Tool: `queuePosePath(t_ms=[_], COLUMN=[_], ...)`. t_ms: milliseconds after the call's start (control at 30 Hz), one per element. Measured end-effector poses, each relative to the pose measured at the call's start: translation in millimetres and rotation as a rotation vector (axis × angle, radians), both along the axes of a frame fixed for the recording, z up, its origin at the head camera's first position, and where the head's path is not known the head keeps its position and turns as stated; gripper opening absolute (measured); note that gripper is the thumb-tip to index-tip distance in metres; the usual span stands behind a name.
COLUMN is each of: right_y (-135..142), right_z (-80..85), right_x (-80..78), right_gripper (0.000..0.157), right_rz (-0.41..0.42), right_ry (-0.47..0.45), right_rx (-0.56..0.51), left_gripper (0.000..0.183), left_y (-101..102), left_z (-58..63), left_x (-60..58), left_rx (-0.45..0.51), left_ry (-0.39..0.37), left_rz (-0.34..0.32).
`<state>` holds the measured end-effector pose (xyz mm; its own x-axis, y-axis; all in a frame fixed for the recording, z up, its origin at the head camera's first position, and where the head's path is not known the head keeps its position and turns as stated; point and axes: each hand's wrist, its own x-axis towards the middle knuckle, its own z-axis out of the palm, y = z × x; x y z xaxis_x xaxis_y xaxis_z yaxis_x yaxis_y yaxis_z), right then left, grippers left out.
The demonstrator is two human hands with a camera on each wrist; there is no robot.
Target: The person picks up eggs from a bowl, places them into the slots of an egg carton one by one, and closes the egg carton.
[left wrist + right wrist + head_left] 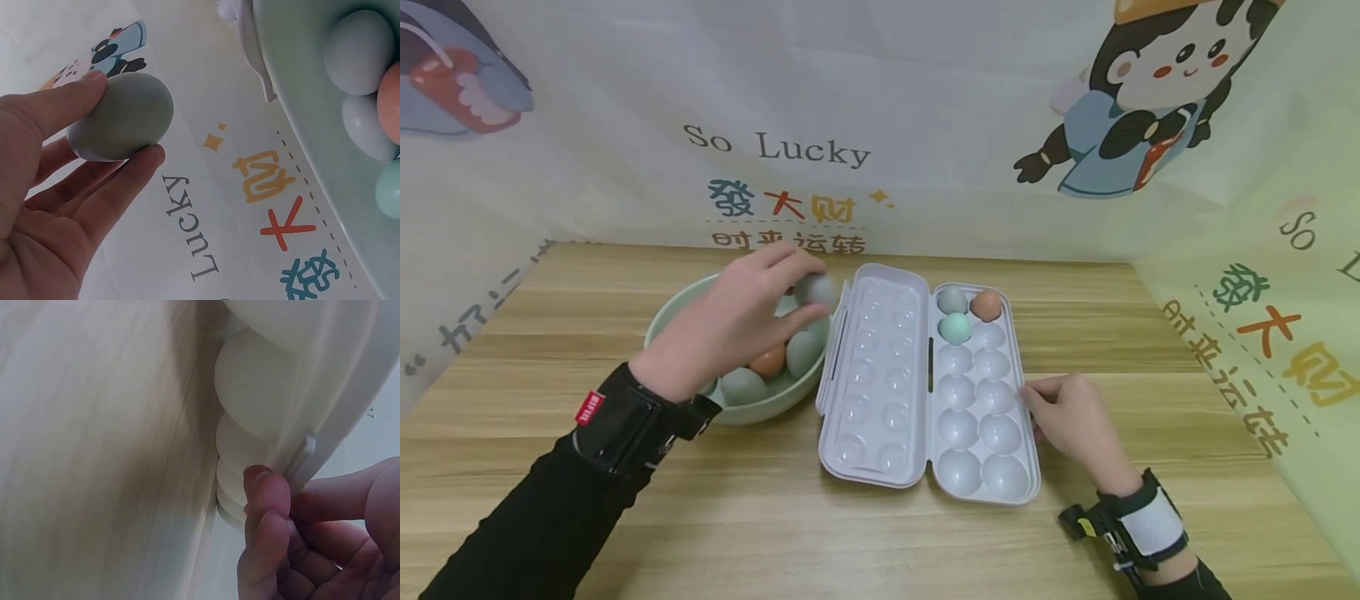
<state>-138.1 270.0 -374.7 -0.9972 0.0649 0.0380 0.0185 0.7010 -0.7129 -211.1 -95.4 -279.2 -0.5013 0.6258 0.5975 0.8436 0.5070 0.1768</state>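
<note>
Grey-green in colour, one egg (816, 290) is pinched between the thumb and fingers of my left hand (737, 317), above the right side of the pale green bowl (767, 412). That hand partly hides more eggs (805, 353) in the bowl. Between bowl and tray (979, 402) lies the opened lid (876, 379). Three eggs (956, 328) sit in the tray's far cups. My right hand (1075, 417) pinches its right edge. Behind the wooden table (737, 517) hangs a printed sheet (940, 200).

On table (700, 525): bowl (775, 408), left, loose eggs (805, 353) within; carton (872, 482), right of bowl, lid (874, 400) left, tray (979, 454) right. Tray: 3 eggs (956, 328), 2 in far row, 1 before, left. Over bowl: left hand (733, 312) with 1 egg (815, 290). Tray's right edge: right hand (1071, 417).
</note>
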Motion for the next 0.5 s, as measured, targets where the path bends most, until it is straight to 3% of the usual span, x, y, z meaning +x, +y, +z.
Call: queuePosePath(t_ms=[233, 500], right_y=[0, 0], right_z=[-0.4, -0.5], right_x=[-0.3, -0.7], right_gripper=[0.024, 0.023], right_rz=[-0.002, 0.007], right_ry=[-0.009, 0.005], right_rx=[0.008, 0.004], left_gripper=[0.033, 0.035], left_y=[17, 46], left_z=[11.5, 22.5], left_x=[-7.9, -13.0], left_rx=[-0.052, -0.213], left_ry=[-0.057, -0.075], left_rz=[-0.038, -0.063])
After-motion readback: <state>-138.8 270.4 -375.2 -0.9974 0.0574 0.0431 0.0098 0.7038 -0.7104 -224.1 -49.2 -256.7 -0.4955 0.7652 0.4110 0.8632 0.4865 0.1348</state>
